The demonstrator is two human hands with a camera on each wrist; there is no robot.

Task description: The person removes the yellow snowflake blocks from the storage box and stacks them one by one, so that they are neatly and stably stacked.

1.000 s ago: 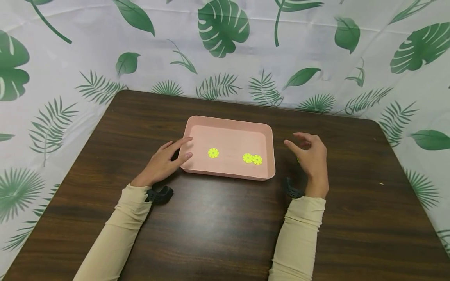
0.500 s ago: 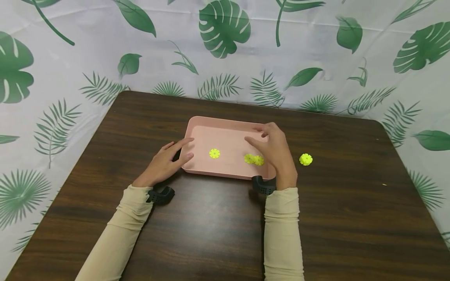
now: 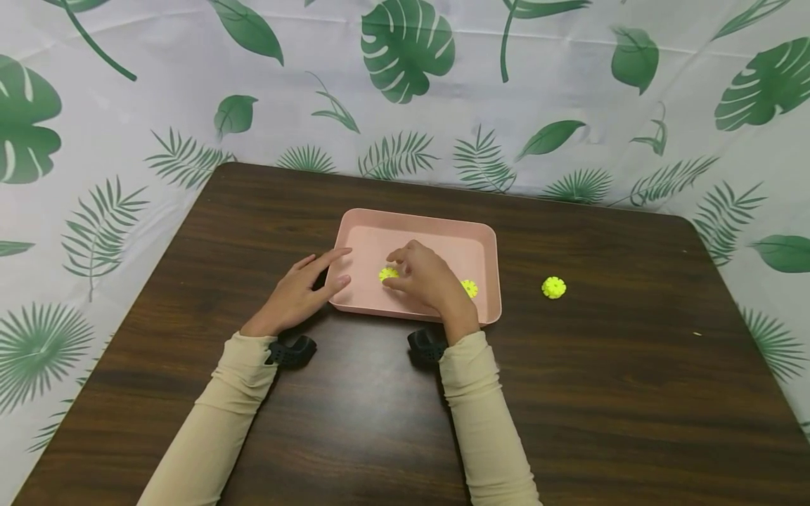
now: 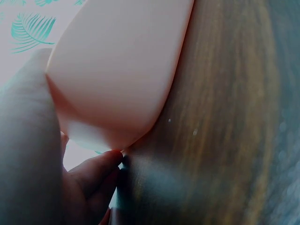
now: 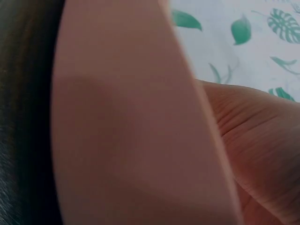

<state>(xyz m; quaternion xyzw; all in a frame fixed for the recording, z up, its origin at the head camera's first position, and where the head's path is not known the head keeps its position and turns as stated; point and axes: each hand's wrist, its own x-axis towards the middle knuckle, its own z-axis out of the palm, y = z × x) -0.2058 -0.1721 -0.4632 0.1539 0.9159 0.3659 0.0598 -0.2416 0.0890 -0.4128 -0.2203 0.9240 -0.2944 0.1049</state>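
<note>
Lying on the floor of the pink tray (image 3: 418,225), toward its left half, a yellow notched disc (image 3: 387,273) shows between the parted thumb and fingers of the right hand (image 3: 427,277). That grip is loose, holding nothing; whether a fingertip touches the disc cannot be told. Just beyond the same hand, a second yellow disc (image 3: 470,289) lies in the tray, partly hidden. The left hand (image 3: 296,295) rests at the tray's left edge, thumb and forefinger reaching over the rim, its grip relaxed and spread. To the right of the tray, well apart from it, a cluster of yellow discs (image 3: 553,287) sits on the dark wood-grained bench (image 3: 392,429). Behind hangs a white backdrop (image 3: 538,77) printed with green leaves.
</note>
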